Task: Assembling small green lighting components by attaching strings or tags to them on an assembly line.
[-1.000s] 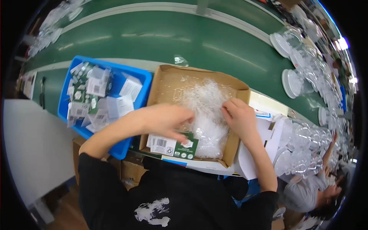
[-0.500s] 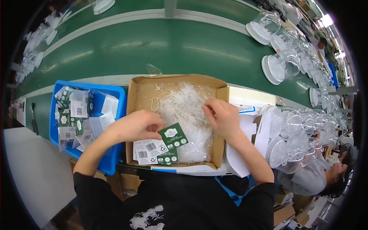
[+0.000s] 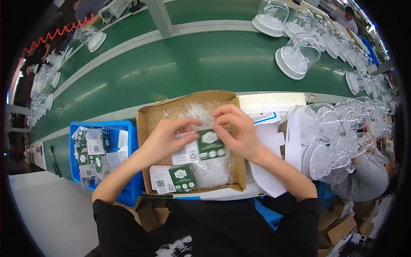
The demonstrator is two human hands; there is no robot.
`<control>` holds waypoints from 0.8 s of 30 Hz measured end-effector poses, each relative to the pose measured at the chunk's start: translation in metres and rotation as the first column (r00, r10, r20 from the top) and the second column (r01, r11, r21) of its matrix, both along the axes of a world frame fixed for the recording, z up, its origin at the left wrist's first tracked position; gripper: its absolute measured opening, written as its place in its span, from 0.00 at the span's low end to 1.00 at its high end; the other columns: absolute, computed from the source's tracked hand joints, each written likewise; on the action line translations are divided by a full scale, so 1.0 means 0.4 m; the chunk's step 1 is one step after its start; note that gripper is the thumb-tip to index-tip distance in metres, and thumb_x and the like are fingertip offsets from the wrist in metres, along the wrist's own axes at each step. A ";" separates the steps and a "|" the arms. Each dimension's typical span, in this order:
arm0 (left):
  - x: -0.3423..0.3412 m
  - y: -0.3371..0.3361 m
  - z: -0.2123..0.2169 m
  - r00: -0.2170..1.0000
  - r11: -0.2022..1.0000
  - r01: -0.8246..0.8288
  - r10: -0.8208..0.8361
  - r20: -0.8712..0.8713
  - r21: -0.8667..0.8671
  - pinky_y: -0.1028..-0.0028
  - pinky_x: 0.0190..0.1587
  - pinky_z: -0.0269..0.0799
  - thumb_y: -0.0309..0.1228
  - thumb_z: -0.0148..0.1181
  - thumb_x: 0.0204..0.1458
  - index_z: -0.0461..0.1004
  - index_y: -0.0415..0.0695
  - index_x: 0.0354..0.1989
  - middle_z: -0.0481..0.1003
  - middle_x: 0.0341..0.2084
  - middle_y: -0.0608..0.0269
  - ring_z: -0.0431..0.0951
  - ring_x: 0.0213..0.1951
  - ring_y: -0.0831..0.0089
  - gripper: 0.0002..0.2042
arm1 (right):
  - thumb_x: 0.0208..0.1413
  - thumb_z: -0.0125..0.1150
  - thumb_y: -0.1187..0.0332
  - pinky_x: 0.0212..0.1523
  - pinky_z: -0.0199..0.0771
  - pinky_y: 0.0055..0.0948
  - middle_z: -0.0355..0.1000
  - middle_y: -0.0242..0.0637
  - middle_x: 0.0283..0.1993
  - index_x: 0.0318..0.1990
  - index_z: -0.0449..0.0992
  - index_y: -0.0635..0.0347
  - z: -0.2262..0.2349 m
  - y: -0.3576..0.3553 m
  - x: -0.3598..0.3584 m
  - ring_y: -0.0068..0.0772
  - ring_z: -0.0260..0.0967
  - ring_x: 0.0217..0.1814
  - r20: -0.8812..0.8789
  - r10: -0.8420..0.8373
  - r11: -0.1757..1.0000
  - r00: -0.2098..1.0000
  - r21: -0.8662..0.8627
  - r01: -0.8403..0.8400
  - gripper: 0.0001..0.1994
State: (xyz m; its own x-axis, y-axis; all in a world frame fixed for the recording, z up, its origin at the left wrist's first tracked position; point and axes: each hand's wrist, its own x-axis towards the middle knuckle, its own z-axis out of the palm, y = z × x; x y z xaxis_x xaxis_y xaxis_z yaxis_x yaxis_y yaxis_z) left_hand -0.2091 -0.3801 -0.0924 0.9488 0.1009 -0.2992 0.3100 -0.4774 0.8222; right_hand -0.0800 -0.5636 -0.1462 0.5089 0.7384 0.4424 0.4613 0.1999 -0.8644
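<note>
Along the green desk [image 3: 205, 64], over the cardboard tray [image 3: 150, 119], a green-and-white card [image 3: 209, 146] is pinched, seemingly for steadiness, by the left fingers [image 3: 187, 138], the right fingers' [image 3: 229, 110] grip being unclear.

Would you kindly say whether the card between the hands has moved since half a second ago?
Yes: judged against the cardboard box, the card has moved right and away from the person.

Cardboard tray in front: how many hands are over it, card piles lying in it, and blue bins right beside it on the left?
Hands: 2 (left hand, right hand)
Card pile: 1
Blue bin: 1
Total: 4
</note>
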 end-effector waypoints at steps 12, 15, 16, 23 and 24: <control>0.142 -0.005 -0.118 0.982 0.384 -0.075 0.187 -0.002 -0.920 0.65 0.51 0.77 0.26 0.62 0.53 0.64 0.40 0.55 0.74 0.46 0.59 0.76 0.50 0.71 0.21 | 0.49 0.63 0.80 0.29 0.69 0.24 0.73 0.37 0.36 0.35 0.74 0.64 0.026 -0.017 0.087 0.27 0.70 0.31 0.141 -0.328 0.944 0.934 0.099 0.316 0.06; 0.144 -0.019 -0.140 0.985 0.272 -0.157 0.108 -0.132 -0.949 0.65 0.52 0.75 0.24 0.60 0.54 0.63 0.41 0.56 0.74 0.47 0.60 0.76 0.49 0.71 0.21 | 0.49 0.62 0.81 0.32 0.70 0.25 0.73 0.38 0.36 0.35 0.74 0.64 -0.006 -0.016 0.083 0.32 0.70 0.32 -0.008 -0.267 0.959 0.964 0.097 0.266 0.06; 0.143 -0.030 -0.142 0.982 0.203 -0.178 0.097 -0.161 -0.963 0.67 0.52 0.74 0.24 0.59 0.55 0.62 0.42 0.57 0.74 0.47 0.61 0.76 0.48 0.72 0.21 | 0.49 0.61 0.82 0.33 0.70 0.24 0.73 0.40 0.36 0.35 0.74 0.65 -0.009 -0.017 0.083 0.31 0.70 0.34 0.033 -0.240 0.965 0.970 0.117 0.235 0.06; 0.128 -0.101 -0.144 0.942 0.812 -0.035 0.222 0.252 -0.583 0.74 0.48 0.70 0.26 0.52 0.59 0.66 0.39 0.53 0.73 0.42 0.66 0.72 0.48 0.78 0.14 | 0.44 0.67 0.80 0.31 0.73 0.26 0.74 0.39 0.37 0.34 0.76 0.62 -0.003 -0.007 0.057 0.32 0.72 0.34 0.153 -0.137 0.988 0.979 0.097 0.123 0.08; 0.125 -0.101 -0.139 0.938 0.803 -0.044 0.239 0.253 -0.595 0.74 0.48 0.70 0.26 0.52 0.59 0.66 0.39 0.53 0.73 0.42 0.66 0.72 0.48 0.78 0.14 | 0.44 0.67 0.80 0.31 0.72 0.26 0.74 0.38 0.37 0.34 0.76 0.62 -0.003 -0.007 0.059 0.32 0.71 0.34 0.227 -0.147 0.986 0.963 0.106 0.125 0.08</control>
State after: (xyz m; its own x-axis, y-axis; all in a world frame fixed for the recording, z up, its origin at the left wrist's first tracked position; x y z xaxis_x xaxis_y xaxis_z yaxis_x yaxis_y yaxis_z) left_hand -0.1589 -0.4203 -0.1478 0.9884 0.1440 -0.0484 0.0280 0.1402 0.9897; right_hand -0.0563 -0.5664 -0.1476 0.4765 0.6210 0.6223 0.6762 0.1935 -0.7109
